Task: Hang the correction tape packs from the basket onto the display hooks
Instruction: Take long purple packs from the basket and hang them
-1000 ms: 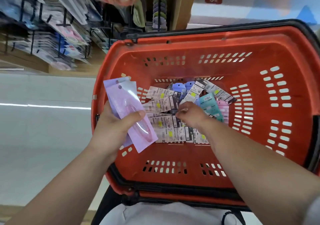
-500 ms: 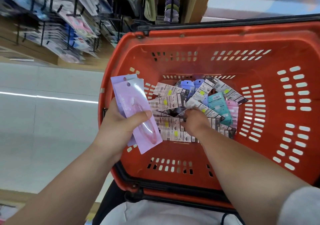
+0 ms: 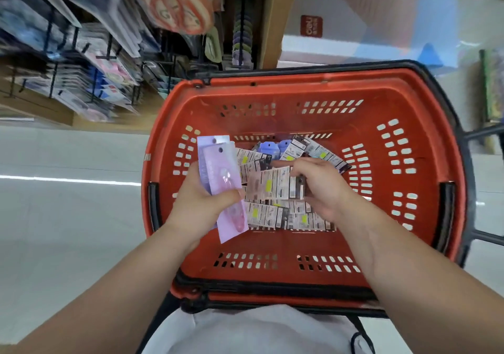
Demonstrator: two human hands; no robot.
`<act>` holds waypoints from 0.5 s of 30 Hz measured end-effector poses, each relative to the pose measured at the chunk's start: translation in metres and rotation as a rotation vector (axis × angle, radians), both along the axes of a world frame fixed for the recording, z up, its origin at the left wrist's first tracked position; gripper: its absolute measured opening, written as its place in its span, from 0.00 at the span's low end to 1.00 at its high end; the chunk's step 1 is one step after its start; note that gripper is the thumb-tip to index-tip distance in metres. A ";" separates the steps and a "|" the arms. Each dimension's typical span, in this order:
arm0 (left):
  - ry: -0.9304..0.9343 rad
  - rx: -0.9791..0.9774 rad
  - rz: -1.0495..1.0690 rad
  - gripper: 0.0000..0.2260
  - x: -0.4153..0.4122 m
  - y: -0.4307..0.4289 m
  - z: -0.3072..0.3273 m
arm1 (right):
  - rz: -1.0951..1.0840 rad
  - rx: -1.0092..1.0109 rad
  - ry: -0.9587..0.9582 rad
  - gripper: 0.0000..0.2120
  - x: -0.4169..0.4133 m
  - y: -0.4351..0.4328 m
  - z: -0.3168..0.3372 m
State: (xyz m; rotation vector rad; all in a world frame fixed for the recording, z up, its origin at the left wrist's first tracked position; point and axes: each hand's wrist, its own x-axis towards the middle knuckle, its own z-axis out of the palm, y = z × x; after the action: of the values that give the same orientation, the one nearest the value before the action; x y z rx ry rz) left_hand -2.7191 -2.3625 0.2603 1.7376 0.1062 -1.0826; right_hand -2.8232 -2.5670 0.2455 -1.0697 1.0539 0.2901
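A moment ago the right hand (image 3: 319, 187) was down among the pile; now it has come up pinching one correction tape pack (image 3: 272, 186) by its dark end, printed back upward. The pack stretches leftward from its fingers, close to the left hand (image 3: 200, 203). That hand grips two lilac packs (image 3: 218, 168) over the red basket (image 3: 272, 244), with the loose packs (image 3: 261, 214) lying beneath.
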 end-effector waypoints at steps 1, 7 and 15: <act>0.006 -0.014 -0.033 0.28 -0.002 -0.006 0.001 | -0.030 0.058 -0.018 0.15 -0.001 -0.001 0.012; 0.041 -0.099 -0.101 0.28 -0.013 -0.037 0.017 | -0.188 0.310 -0.028 0.18 -0.005 0.000 0.045; 0.202 -0.247 0.050 0.22 -0.021 -0.047 0.038 | 0.048 0.089 -0.095 0.12 -0.019 0.005 0.052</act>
State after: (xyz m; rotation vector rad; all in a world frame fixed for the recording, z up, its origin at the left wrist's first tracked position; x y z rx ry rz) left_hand -2.7398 -2.4099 0.2980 1.3968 0.1351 -1.1801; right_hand -2.8421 -2.5624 0.2972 -1.0202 0.9234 0.3189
